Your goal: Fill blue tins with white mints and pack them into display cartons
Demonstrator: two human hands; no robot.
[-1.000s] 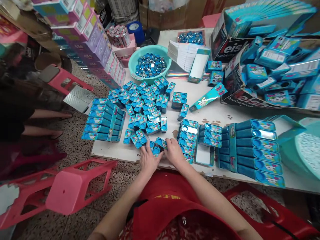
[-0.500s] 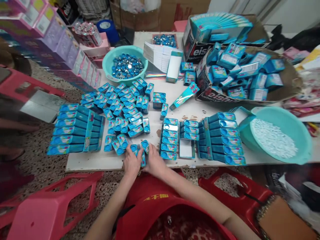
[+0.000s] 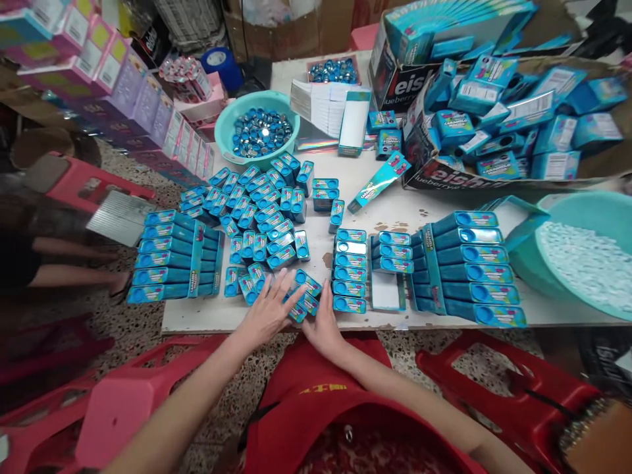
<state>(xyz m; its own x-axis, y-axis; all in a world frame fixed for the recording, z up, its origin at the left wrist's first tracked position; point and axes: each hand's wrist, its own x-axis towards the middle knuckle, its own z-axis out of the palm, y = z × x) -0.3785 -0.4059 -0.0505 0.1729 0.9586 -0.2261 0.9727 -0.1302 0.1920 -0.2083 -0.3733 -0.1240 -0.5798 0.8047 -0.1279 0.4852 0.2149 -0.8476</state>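
Near the table's front edge, my left hand lies spread over small blue boxes, its fingers apart and touching their tops. My right hand stands at the right side of a group of blue boxes, fingers extended and the palm turned toward them. Both hands flank this group. Behind it, many more blue boxes stand packed in a loose cluster. A straight column of blue boxes is to the right of my right hand. An open tray beyond it holds several boxes at its back end.
Bundled blue boxes stand at left and right. A green basin holds round metallic pieces; another basin holds small white pieces. Cartons of blue packs sit at back right. Red stools flank me.
My left hand has opened and spread over the boxes. The boxes between my hands have turned and lie closer together in a slanted row. The view has shifted.
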